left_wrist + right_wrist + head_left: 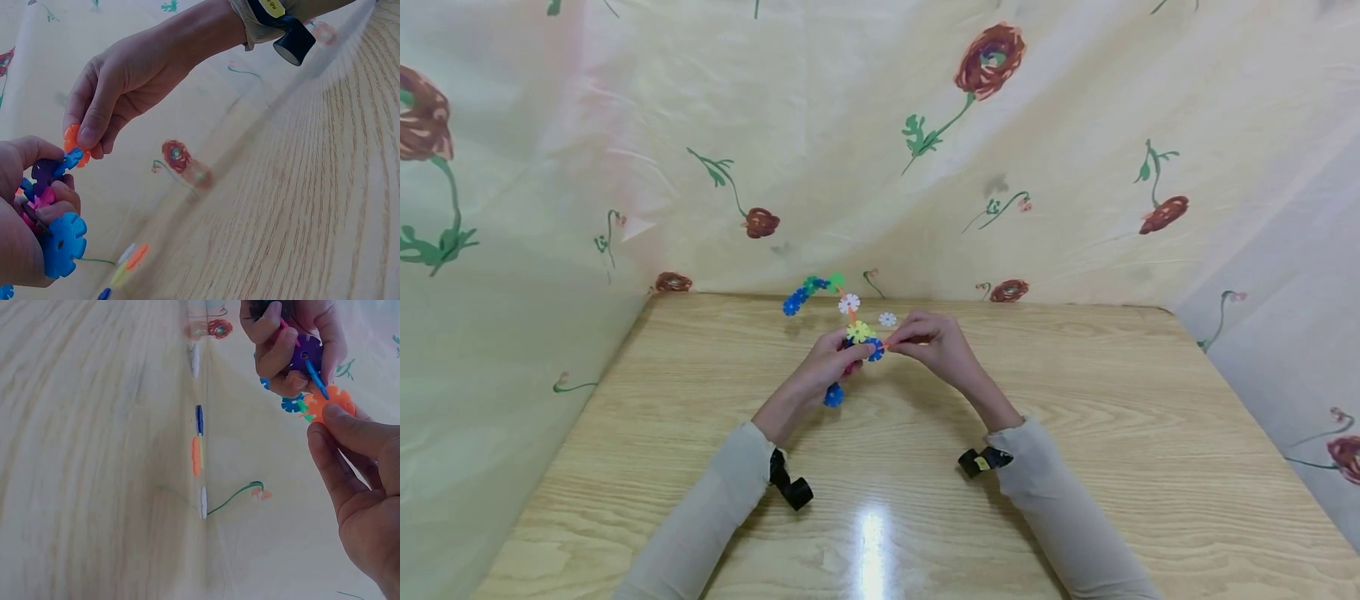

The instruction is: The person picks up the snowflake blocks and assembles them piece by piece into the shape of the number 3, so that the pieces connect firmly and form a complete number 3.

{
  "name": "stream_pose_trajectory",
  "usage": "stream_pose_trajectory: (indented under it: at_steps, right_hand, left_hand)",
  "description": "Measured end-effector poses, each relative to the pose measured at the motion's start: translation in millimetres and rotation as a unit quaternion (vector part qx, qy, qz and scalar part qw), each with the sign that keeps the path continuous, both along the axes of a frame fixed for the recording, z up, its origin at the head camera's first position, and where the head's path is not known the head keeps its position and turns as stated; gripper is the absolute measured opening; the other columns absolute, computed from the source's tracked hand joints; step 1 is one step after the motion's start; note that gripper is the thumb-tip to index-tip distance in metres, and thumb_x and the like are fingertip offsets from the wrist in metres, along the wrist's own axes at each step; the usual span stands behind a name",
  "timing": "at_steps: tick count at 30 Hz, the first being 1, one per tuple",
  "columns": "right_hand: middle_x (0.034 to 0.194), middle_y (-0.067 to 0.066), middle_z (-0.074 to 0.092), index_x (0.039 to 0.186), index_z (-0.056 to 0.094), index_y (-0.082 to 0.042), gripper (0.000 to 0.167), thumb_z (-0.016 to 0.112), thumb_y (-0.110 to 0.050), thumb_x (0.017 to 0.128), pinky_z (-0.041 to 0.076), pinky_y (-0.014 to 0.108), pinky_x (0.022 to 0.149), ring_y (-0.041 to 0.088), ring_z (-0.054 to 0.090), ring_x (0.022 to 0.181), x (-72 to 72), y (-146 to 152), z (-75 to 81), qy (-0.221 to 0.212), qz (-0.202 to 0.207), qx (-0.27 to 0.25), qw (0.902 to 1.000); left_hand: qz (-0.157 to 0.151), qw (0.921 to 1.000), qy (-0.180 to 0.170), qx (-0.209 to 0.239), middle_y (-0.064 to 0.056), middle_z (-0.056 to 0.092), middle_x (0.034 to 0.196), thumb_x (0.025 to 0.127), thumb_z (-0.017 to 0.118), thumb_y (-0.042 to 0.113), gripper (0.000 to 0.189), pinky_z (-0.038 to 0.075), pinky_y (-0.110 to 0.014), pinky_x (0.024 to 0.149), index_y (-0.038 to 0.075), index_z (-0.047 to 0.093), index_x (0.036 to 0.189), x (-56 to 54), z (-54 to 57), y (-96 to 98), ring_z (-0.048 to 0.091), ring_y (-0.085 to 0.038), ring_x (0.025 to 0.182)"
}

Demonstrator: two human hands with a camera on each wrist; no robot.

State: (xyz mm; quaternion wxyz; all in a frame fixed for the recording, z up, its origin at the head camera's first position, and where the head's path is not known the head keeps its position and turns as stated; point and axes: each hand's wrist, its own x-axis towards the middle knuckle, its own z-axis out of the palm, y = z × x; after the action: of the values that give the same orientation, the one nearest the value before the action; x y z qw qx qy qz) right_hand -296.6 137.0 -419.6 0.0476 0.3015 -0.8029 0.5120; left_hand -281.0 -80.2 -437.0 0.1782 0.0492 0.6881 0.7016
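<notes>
My left hand (822, 368) grips a chain of flower-shaped interlocking plastic discs. The chain curves away over the table, with a yellow disc (859, 332), a white disc (848, 303) and several blue and green ones. A purple disc (307, 355) and a pink one (45, 199) sit among the left fingers, and a blue disc (64, 245) hangs beside them. Between thumb and fingers, my right hand (942, 346) pinches an orange disc (342, 400). Its edge meets a blue disc (72, 159) standing out from the left hand; how deep the slots engage is hard to tell.
A white disc (887, 319) lies on the wooden table (1075, 400) beyond the right hand. Several discs, including an orange one (196, 456) and a dark blue one (199, 419), show near the table's far edge. Flower-patterned cloth (850, 167) hangs behind.
</notes>
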Motion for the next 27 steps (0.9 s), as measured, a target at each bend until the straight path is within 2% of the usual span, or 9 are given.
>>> stream_pose_trajectory:
  at_steps: [4,13,20,22,27]
  right_hand:
    - [0.089,0.013,0.071,0.09,0.081,-0.004,0.007,0.076,0.0,0.088,0.049,0.02,0.065,0.011,0.062,0.077,-0.1,1.1,1.0,-0.004,0.009,-0.006,0.9999]
    - [0.088,0.015,0.069,0.092,0.081,-0.001,0.006,0.077,0.0,0.087,0.052,0.02,0.064,0.011,0.062,0.073,-1.9,2.5,-1.7,-0.042,0.014,-0.035,0.9984]
    - [0.086,0.014,0.071,0.089,0.081,-0.001,0.006,0.078,0.003,0.085,0.057,0.018,0.071,0.006,0.065,0.078,1.0,-4.1,-1.1,0.019,-0.003,-0.023,0.9996]
    - [0.087,0.014,0.071,0.09,0.081,-0.002,0.006,0.078,0.002,0.085,0.058,0.018,0.073,0.005,0.065,0.08,1.7,-5.2,0.3,0.022,-0.009,-0.016,0.9996]
    - [0.099,0.016,0.071,0.097,0.078,0.0,0.008,0.075,-0.001,0.089,0.06,0.021,0.077,0.006,0.067,0.086,1.6,-4.4,2.9,-0.043,-0.024,-0.042,0.9979]
  left_hand:
    - [-0.013,0.9999,0.005,0.003,0.002,0.049,0.072,0.104,0.059,0.021,0.017,0.029,-0.025,0.058,0.005,0.059,0.11,-0.1,0.2,-1.5,0.038,-0.012,0.062]
    - [-0.023,0.9996,0.012,0.01,0.003,0.05,0.071,0.103,0.059,0.019,0.012,0.028,-0.022,0.056,0.007,0.059,0.104,0.8,2.9,-2.3,0.039,-0.01,0.06]
    - [-0.02,0.9996,0.022,0.004,0.003,0.049,0.07,0.104,0.058,0.019,0.012,0.028,-0.022,0.056,0.007,0.058,0.101,1.7,4.8,-3.2,0.038,-0.01,0.059]
    - [-0.017,0.9995,0.025,0.0,0.003,0.049,0.07,0.104,0.058,0.02,0.013,0.029,-0.023,0.057,0.008,0.057,0.1,2.2,6.0,-2.4,0.038,-0.011,0.06]
    - [-0.011,0.9994,0.033,-0.005,0.003,0.048,0.075,0.105,0.058,0.029,0.019,0.034,-0.029,0.063,0.01,0.054,0.105,3.0,8.5,1.4,0.04,-0.014,0.066]
